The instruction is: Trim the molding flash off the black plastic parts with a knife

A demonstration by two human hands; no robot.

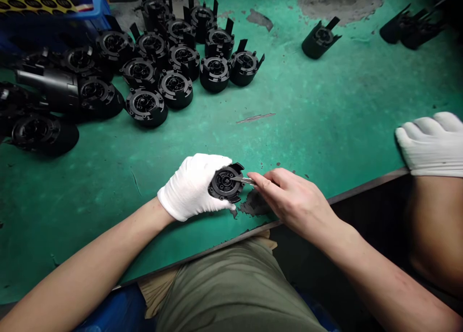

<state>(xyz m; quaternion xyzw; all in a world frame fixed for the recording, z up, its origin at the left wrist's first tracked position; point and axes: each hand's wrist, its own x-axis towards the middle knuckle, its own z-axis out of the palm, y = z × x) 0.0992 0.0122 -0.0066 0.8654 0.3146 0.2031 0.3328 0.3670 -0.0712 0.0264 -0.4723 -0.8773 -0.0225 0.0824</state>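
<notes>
My left hand (193,187), in a white glove, is wrapped round a round black plastic housing (224,183) near the front edge of the table. The housing's ringed face is turned up, with tabs standing out on its right side. My bare right hand (285,197) pinches a small knife with a pointed metal blade (238,179). The blade's tip lies over the middle of the housing's face; whether it touches cannot be made out. Most of the knife's handle is hidden in my fingers.
Several similar black housings (176,88) stand at the back left of the green table (289,120). One more housing (320,39) stands at the back right, others farther right. A blue bin (103,9) is at the upper left. A co-worker's gloved hand (434,144) rests at the right edge.
</notes>
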